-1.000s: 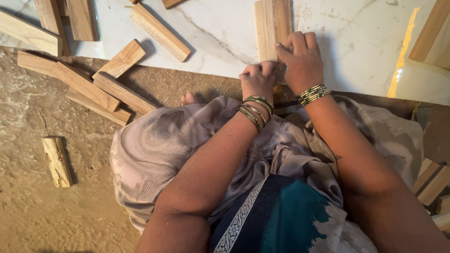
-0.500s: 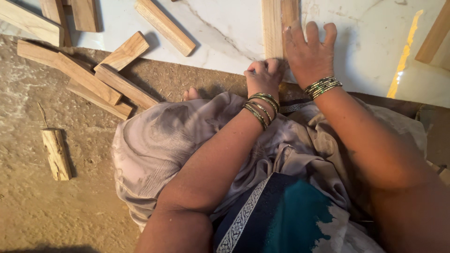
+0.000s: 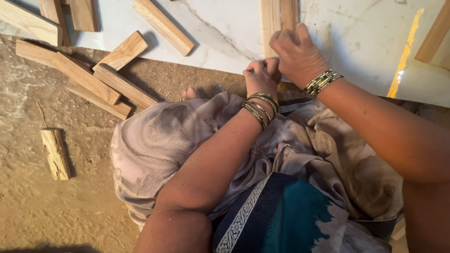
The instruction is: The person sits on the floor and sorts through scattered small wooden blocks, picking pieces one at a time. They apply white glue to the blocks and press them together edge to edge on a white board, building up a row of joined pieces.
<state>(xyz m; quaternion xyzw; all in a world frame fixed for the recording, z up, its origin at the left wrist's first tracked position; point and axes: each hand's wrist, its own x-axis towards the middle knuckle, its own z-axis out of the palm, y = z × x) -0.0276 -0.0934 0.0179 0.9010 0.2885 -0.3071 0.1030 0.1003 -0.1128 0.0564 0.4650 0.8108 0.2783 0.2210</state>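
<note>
Both hands on upright wooden plank (image 3: 277, 21) at marble slab's (image 3: 356, 37) near edge: left hand (image 3: 260, 78) curled shut at its base, right hand (image 3: 296, 52) gripping it. Loose blocks (image 3: 89, 82) lie unsorted left of plank; work looks early

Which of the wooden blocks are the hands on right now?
The upright pair of light blocks on the white slab, under the right hand and left hand; all others lie scattered, untouched.

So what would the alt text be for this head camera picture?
Both hands, left hand and right hand, grip the near end of a pair of wooden slats lying on a white marble slab. More wooden blocks lie scattered at left, over the sandy floor.
</note>
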